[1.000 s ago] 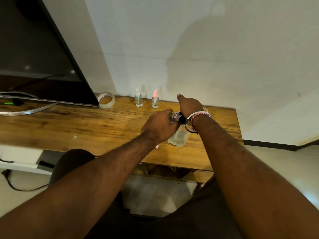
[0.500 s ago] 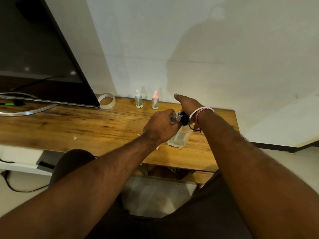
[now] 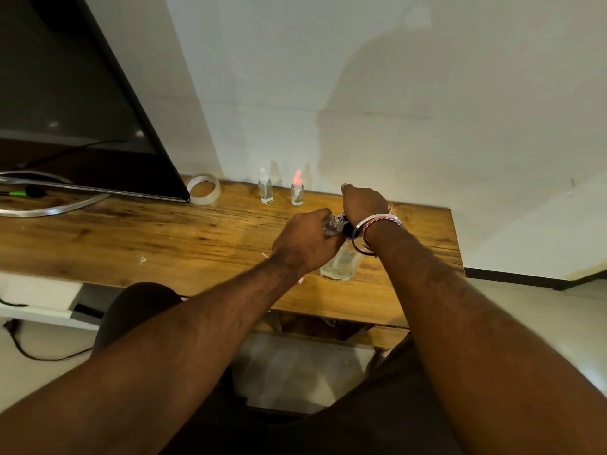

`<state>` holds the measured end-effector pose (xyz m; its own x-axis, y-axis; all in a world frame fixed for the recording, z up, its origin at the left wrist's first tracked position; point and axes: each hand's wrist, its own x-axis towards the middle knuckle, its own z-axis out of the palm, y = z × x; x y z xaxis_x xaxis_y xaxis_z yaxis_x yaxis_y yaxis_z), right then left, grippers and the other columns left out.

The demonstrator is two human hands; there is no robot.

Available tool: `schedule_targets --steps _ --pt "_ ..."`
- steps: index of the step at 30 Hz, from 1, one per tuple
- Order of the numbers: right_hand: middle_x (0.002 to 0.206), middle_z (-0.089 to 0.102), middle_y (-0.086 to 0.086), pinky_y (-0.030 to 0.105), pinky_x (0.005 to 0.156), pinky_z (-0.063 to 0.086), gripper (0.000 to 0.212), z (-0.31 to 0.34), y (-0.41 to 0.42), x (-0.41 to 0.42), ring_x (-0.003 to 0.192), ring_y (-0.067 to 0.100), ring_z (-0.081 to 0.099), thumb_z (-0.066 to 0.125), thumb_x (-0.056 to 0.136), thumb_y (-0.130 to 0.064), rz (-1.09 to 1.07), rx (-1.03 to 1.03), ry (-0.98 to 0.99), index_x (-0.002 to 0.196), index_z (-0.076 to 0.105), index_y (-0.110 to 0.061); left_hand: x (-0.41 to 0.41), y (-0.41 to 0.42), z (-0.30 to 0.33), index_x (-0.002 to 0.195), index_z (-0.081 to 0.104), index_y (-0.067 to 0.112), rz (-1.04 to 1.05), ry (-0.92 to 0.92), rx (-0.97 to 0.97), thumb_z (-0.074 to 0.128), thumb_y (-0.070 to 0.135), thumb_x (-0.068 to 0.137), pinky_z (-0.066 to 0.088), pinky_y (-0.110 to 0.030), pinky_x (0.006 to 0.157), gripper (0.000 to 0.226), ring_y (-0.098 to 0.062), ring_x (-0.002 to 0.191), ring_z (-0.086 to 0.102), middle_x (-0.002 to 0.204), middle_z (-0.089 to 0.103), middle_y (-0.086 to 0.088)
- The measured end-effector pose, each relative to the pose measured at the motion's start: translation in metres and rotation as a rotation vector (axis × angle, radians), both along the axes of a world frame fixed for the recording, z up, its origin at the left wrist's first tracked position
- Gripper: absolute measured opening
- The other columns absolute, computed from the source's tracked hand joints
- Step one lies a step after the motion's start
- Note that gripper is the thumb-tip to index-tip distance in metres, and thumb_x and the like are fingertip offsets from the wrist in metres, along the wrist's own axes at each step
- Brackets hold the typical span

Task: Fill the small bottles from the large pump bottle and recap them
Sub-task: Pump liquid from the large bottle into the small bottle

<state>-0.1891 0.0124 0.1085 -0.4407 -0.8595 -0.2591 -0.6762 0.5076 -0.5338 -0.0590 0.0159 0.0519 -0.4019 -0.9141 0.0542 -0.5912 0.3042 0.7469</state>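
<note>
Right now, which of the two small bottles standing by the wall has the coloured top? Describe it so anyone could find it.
Follow the wooden table to its back edge at the wall, right of the tape roll. Two small clear bottles stand there; it is the right one, with a pink top, unlike its white-topped neighbour.

1. A plain white wall (image 3: 361, 77) rises behind the wooden surface (image 3: 131, 238), with a soft shadow cast on it
2. A dark screen (image 3: 65, 93) leans at the left
3. A tape roll (image 3: 203, 189) sits beside the screen
4. Pale floor (image 3: 542, 323) meets a dark skirting (image 3: 512, 277) at the right
</note>
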Motion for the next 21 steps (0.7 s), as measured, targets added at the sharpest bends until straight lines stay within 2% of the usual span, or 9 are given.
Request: schedule_targets --steps 4,7,10,13,17,19,21 --pt "0.113 0.064 0.024 0.041 0.083 0.049 0.022 0.0 0.007 0.003 0.103 0.041 0.062 0.044 0.099 -0.006 -0.031 -0.013 0.026 0.118 0.052 0.002 0.001 0.001 0.001 0.08 0.063 0.018 0.004 0.008 0.004 0.072 0.041 0.093 0.056 -0.041 0.056 0.028 -0.017 0.064 0.063 0.069 0.065 0.004" --pt "0.101 0.059 0.019 0.039 0.083 0.044 0.008 0.006 0.007 0.004 0.092 0.037 0.054 0.043 0.101 -0.014 -0.14 -0.047 -0.226 0.103 0.048 -0.008 0.001 0.003 0.002 0.079 0.062 0.022 0.01 0.032 0.011 0.072 0.043 0.093 0.056 -0.039 0.057 0.027 -0.015 0.064 0.063 0.069 0.065 0.006" --pt "0.094 0.063 0.015 0.045 0.096 0.049 0.031 0.015 0.004 0.001 0.088 0.033 0.058 0.041 0.094 -0.04 -0.261 -0.035 -0.502 0.086 0.054 -0.013 -0.001 0.003 0.005 0.077 0.059 0.026 0.027 0.06 0.024 0.072 0.046 0.092 0.056 -0.039 0.058 0.029 -0.016 0.064 0.064 0.069 0.065 0.007" --pt "0.088 0.06 0.015 0.056 0.101 0.047 0.034 0.012 0.002 -0.003 0.083 0.032 0.058 0.043 0.087 -0.046 -0.222 -0.012 -0.532 0.08 0.052 -0.015 -0.001 0.004 0.007 0.077 0.059 0.025 0.022 0.062 0.031 0.071 0.047 0.092 0.057 -0.041 0.059 0.03 -0.016 0.065 0.064 0.069 0.065 0.007" --pt "0.113 0.066 0.022 0.046 0.099 0.044 0.034 0.017 0.002 -0.001 0.104 0.036 0.062 0.038 0.098 -0.039 -0.167 0.037 -0.436 0.089 0.054 -0.01 0.0 0.004 0.007 0.075 0.055 0.028 0.014 0.039 0.019 0.07 0.046 0.093 0.057 -0.039 0.06 0.029 -0.015 0.066 0.064 0.07 0.065 0.008" --pt "0.118 0.063 0.021 0.045 0.1 0.043 0.04 0.014 0.0 -0.003 0.113 0.037 0.059 0.036 0.101 -0.035 -0.152 0.036 -0.406 0.104 0.059 -0.003 0.0 0.003 0.007 0.076 0.057 0.027 0.007 0.04 0.017 0.071 0.045 0.093 0.057 -0.039 0.06 0.028 -0.015 0.066 0.064 0.07 0.065 0.008" --pt "0.128 0.059 0.023 0.045 0.104 0.042 0.045 0.012 -0.004 -0.003 0.122 0.039 0.054 0.032 0.105 -0.029 -0.122 0.055 -0.351 0.126 0.056 0.003 0.0 0.002 0.006 0.08 0.062 0.023 0.0 0.047 0.02 0.072 0.044 0.093 0.058 -0.041 0.06 0.027 -0.016 0.066 0.065 0.07 0.066 0.007"
